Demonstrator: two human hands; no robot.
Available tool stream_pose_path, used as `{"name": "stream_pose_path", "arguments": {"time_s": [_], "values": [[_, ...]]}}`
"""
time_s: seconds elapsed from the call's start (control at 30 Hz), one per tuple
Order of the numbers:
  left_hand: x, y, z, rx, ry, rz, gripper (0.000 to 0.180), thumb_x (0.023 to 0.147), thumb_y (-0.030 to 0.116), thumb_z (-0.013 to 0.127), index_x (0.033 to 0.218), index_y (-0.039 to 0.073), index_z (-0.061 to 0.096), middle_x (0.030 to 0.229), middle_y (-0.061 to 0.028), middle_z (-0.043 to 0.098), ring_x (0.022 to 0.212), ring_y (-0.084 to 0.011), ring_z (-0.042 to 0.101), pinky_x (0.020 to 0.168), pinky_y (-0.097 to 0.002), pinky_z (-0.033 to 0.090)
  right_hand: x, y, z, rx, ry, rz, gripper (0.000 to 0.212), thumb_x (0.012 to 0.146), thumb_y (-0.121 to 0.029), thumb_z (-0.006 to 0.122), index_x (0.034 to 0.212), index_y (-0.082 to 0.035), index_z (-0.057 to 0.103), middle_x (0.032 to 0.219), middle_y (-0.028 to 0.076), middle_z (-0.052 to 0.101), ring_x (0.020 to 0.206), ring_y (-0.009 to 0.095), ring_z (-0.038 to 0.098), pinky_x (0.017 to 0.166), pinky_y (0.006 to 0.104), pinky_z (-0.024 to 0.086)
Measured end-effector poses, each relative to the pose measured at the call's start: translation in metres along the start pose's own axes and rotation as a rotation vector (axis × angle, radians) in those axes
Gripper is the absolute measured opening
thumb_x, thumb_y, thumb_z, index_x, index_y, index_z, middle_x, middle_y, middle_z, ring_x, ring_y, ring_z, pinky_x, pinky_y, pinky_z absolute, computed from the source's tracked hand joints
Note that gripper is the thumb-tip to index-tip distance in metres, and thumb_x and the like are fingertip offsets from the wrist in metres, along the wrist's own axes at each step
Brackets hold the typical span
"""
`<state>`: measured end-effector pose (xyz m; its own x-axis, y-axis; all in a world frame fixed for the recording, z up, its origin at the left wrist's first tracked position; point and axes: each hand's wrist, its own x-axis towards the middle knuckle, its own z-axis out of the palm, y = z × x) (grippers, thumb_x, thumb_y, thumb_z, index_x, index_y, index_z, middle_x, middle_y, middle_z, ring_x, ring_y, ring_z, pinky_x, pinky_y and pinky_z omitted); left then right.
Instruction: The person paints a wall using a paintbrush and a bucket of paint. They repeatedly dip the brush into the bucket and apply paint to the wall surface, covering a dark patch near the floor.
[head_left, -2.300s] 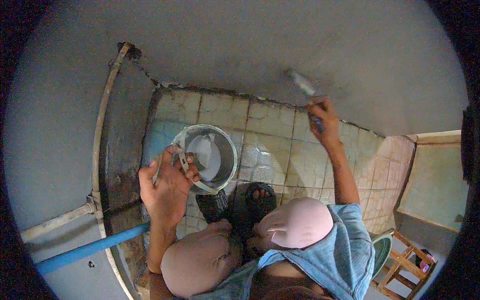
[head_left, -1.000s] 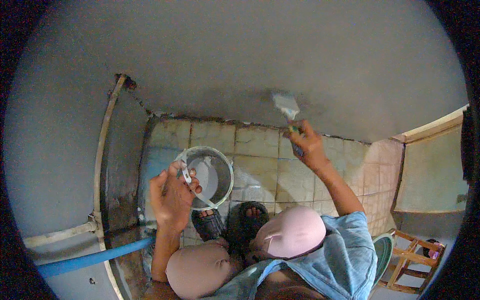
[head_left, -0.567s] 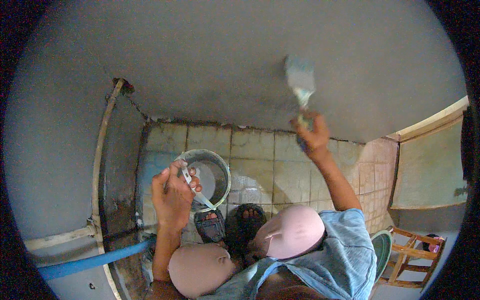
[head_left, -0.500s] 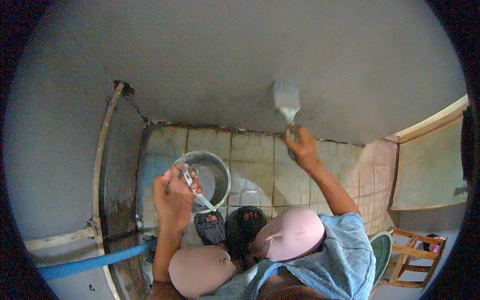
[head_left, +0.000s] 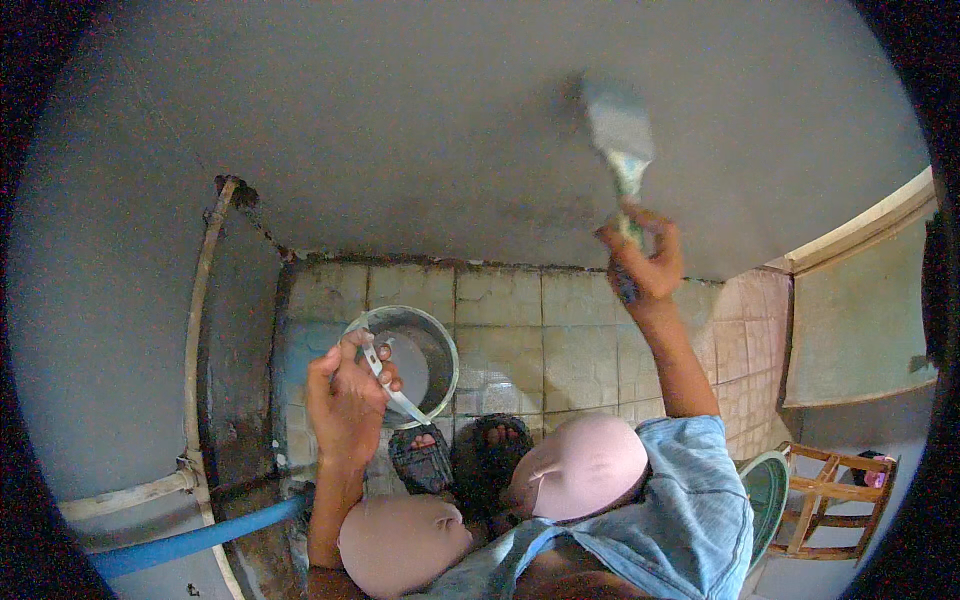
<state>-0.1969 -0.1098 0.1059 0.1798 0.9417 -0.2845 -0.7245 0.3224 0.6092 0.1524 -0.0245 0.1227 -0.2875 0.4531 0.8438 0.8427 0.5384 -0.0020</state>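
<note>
A wide paintbrush (head_left: 620, 130) is gripped by its handle in my right hand (head_left: 648, 255), which is closed round it. Its grey-coated bristles are against or very near the grey wall (head_left: 420, 120); contact is hard to tell. My left hand (head_left: 350, 385) is closed on the white handle (head_left: 398, 396) of a round bucket (head_left: 452, 350). Greyish liquid shows inside the bucket, which hangs or stands just ahead of my feet; whether it touches the floor I cannot tell.
Pale tiles (head_left: 500, 300) cover the floor up to the dark, chipped wall base. A beige pipe (head_left: 200, 290) and a blue pipe (head_left: 200, 535) run on the left. At right are a light panel (head_left: 860, 320), a green round basin (head_left: 768, 505) and a wooden frame (head_left: 830, 490).
My right hand has moved the paintbrush up the wall and to the right. The left hand keeps hold of the bucket's handle in nearly the same place.
</note>
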Motion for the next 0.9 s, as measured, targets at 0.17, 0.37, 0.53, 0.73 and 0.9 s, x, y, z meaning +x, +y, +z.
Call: {"name": "stream_pose_path", "arguments": {"time_s": [0.17,0.37,0.53,0.73,0.9], "values": [[0.003,-0.002,0.001,-0.013,-0.008,-0.018,0.042,0.088,0.046,0.045,0.108,0.009,0.05,0.094,-0.0064,0.048,0.081,-0.0176,0.044,0.076,-0.0339,0.037,-0.076,-0.006,0.036,-0.073,-0.459,0.018,0.036,0.065,0.002,0.069,0.098,-0.013,0.068,0.111,0.013,0.06,0.096,0.032,0.061,0.074,0.0406,0.051],[0.004,-0.003,-0.003,-0.015,-0.027,-0.015,0.041,0.089,0.045,0.045,0.107,0.009,0.051,0.094,-0.0067,0.05,0.081,-0.0175,0.046,0.077,-0.0339,0.038,-0.047,-0.009,0.033,0.027,-0.47,0.073,0.041,0.064,0.006,0.067,0.101,-0.013,0.067,0.105,0.01,0.061,0.088,0.03,0.062,0.071,0.0378,0.052],[0.003,-0.004,-0.003,-0.023,-0.009,-0.015,0.041,0.089,0.044,0.045,0.108,0.008,0.052,0.093,-0.0067,0.051,0.08,-0.0175,0.046,0.076,-0.0339,0.039,0.047,-0.012,-0.02,0.128,-0.219,0.084,0.046,0.064,-0.001,0.075,0.106,-0.018,0.068,0.109,0.017,0.06,0.09,0.032,0.064,0.069,0.039,0.053],[0.005,-0.004,-0.009,-0.014,-0.003,0.001,0.041,0.088,0.044,0.046,0.107,0.008,0.051,0.094,-0.0068,0.051,0.079,-0.0177,0.046,0.076,-0.034,0.038,0.037,-0.011,0.009,0.05,0.144,0.069,0.033,0.064,0.003,0.073,0.094,-0.012,0.072,0.103,0.016,0.063,0.088,0.028,0.063,0.07,0.0353,0.052],[0.01,-0.008,-0.012,-0.042,-0.008,-0.012,0.042,0.088,0.044,0.047,0.108,0.007,0.051,0.095,-0.0067,0.05,0.079,-0.0177,0.046,0.075,-0.0341,0.038,-0.047,0.005,0.04,-0.051,-0.287,-0.191,0.037,0.07,-0.01,0.074,0.106,-0.016,0.066,0.109,0.021,0.058,0.084,0.036,0.061,0.065,0.0424,0.052]]}}
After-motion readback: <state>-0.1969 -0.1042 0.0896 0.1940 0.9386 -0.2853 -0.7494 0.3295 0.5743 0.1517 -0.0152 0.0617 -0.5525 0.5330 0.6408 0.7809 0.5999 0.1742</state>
